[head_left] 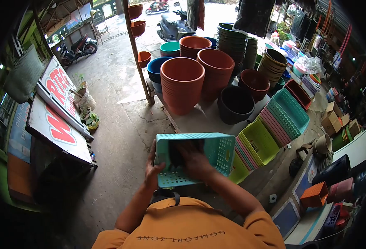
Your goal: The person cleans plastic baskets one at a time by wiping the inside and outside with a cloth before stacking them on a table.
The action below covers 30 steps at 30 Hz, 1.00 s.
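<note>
A turquoise plastic basket (195,136) with holes in its walls is held tilted on its side in front of my chest, its opening facing me. My left hand (153,169) grips its left side, thumb on the near edge and fingers behind. Inside the basket is my right hand (195,162), on a black cloth (176,154) against the inner wall. The fingers of that hand are partly lost in the dark of the cloth.
Stacked terracotta-coloured pots (182,89) and a black pot (236,106) stand on a low table ahead. Rows of nested baskets (259,143) lie to the right. Painted signboards (60,128) lean at left, and a wooden post (138,58) rises beside the table.
</note>
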Tool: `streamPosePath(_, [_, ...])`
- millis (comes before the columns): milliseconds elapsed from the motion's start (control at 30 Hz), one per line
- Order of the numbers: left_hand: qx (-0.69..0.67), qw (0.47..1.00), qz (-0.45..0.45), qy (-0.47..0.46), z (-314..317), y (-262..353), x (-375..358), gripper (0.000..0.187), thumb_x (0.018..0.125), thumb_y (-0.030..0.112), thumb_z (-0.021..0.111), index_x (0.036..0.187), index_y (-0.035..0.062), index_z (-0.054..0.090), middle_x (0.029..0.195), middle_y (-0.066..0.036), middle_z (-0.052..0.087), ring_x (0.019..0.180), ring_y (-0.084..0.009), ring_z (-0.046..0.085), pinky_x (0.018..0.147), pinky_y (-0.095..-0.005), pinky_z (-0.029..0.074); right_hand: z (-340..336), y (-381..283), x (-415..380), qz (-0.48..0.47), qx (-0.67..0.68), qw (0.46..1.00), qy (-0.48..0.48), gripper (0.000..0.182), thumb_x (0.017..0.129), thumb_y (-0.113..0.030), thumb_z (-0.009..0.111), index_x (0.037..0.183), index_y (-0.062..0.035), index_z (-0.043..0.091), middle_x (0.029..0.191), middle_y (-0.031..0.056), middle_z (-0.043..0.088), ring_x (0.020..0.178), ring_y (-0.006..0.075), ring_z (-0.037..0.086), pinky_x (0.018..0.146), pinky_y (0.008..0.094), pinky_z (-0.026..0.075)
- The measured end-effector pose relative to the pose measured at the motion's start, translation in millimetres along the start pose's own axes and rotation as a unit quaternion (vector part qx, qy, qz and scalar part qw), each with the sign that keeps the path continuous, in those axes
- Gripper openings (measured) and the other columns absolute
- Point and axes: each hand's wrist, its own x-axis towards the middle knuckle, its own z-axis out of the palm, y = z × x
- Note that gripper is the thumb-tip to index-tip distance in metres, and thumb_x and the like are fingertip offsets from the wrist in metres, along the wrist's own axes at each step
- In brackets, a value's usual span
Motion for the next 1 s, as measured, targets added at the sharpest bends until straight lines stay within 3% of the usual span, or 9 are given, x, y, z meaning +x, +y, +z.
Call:
streamPosePath(200, [-0.022, 0.999, 0.024, -0.013, 8, -5, 8, 0.107, 0.072, 0.018, 0.074, 0.159, 0.0134, 0.012, 0.145, -0.016, 0.044, 0.127, -0.0303, 0.053, 0.105, -0.0429, 0.046, -2, 19, -19, 0.216, -0.011, 0.976, -0.001, 0.092, 0.083, -0.025, 0.061, 0.157, -0.0055, 0.011, 0.163, 0.0173, 0.011, 0.151, 0.0392, 0.002, 0.116, 0.0653, 0.006])
streamPosePath(300, [-0.007, 1.0, -0.013, -0.017, 9, -13, 10, 0.107, 0.073, 0.02, 0.075, 0.159, 0.0124, 0.012, 0.146, -0.017, 0.042, 0.131, -0.0302, 0.049, 0.108, -0.0422, 0.044, 5, 2, -22, 0.15, 0.049, 0.986, -0.044, 0.091, 0.082, -0.023, 0.06, 0.157, -0.0066, 0.011, 0.164, 0.0163, 0.009, 0.151, 0.0385, 0.004, 0.117, 0.0648, 0.004])
streamPosePath(367, [-0.027, 0.998, -0.034, -0.037, 8, -21, 10, 0.105, 0.073, 0.021, 0.074, 0.158, 0.0113, 0.013, 0.145, -0.017, 0.043, 0.131, -0.0301, 0.048, 0.108, -0.0417, 0.043, -15, -31, -19, -0.009, 0.073, 0.978, -0.196, 0.089, 0.081, -0.024, 0.06, 0.157, -0.0077, 0.015, 0.165, 0.0143, 0.011, 0.152, 0.0357, 0.007, 0.119, 0.0614, 0.003])
streamPosePath(500, [-0.039, 0.998, -0.043, -0.037, -3, -22, 11, 0.094, 0.075, 0.022, 0.074, 0.153, 0.0059, 0.024, 0.137, -0.019, 0.05, 0.121, -0.0312, 0.057, 0.1, -0.0446, 0.051, -27, -15, -31, -0.012, 0.061, 0.974, -0.219, 0.083, 0.082, -0.026, 0.058, 0.155, -0.0079, 0.024, 0.163, 0.013, 0.017, 0.152, 0.0321, 0.011, 0.121, 0.0574, 0.004])
streamPosePath(567, [-0.055, 0.998, -0.022, 0.002, -2, -16, 11, 0.086, 0.074, 0.019, 0.073, 0.148, 0.0048, 0.03, 0.129, -0.02, 0.053, 0.111, -0.0323, 0.062, 0.092, -0.0472, 0.056, -34, 9, -45, 0.068, -0.033, 0.978, -0.195, 0.077, 0.083, -0.027, 0.061, 0.152, -0.0091, 0.032, 0.162, 0.0142, 0.021, 0.151, 0.0321, 0.016, 0.121, 0.0553, 0.008])
streamPosePath(667, [0.026, 1.0, 0.017, 0.005, -3, -11, 6, 0.073, 0.08, 0.026, 0.066, 0.141, -0.0024, 0.036, 0.125, -0.021, 0.056, 0.11, -0.0311, 0.063, 0.09, -0.0439, 0.057, -37, 33, -70, 0.158, 0.014, 0.979, -0.128, 0.071, 0.086, -0.03, 0.057, 0.149, -0.0048, 0.036, 0.159, 0.0177, 0.027, 0.147, 0.0352, 0.025, 0.121, 0.0542, 0.015])
streamPosePath(900, [0.032, 0.997, 0.057, 0.046, 19, -36, -4, 0.075, 0.08, 0.024, 0.065, 0.145, 0.002, 0.034, 0.126, -0.019, 0.055, 0.112, -0.0304, 0.061, 0.093, -0.0438, 0.054, -3, -20, -65, 0.176, 0.063, 0.958, -0.216, 0.067, 0.091, -0.036, 0.048, 0.146, 0.0021, 0.038, 0.154, 0.0237, 0.035, 0.142, 0.0375, 0.034, 0.116, 0.0563, 0.025])
streamPosePath(967, [0.006, 0.999, 0.015, 0.041, 17, -44, -7, 0.097, 0.077, 0.018, 0.066, 0.158, 0.0088, 0.014, 0.138, -0.018, 0.048, 0.122, -0.0296, 0.054, 0.105, -0.0409, 0.045, 5, -30, -61, 0.147, 0.097, 0.958, -0.226, 0.067, 0.092, -0.038, 0.047, 0.145, 0.0015, 0.037, 0.149, 0.0262, 0.041, 0.138, 0.0386, 0.041, 0.114, 0.0551, 0.029])
streamPosePath(1000, [0.008, 0.999, 0.012, 0.04, 17, -49, -9, 0.097, 0.077, 0.018, 0.066, 0.158, 0.0088, 0.014, 0.138, -0.018, 0.048, 0.122, -0.0296, 0.054, 0.105, -0.0409, 0.045, 11, -32, -57, 0.149, 0.1, 0.958, -0.225, 0.067, 0.092, -0.038, 0.047, 0.145, 0.0015, 0.037, 0.149, 0.0262, 0.041, 0.138, 0.0386, 0.041, 0.114, 0.0551, 0.029])
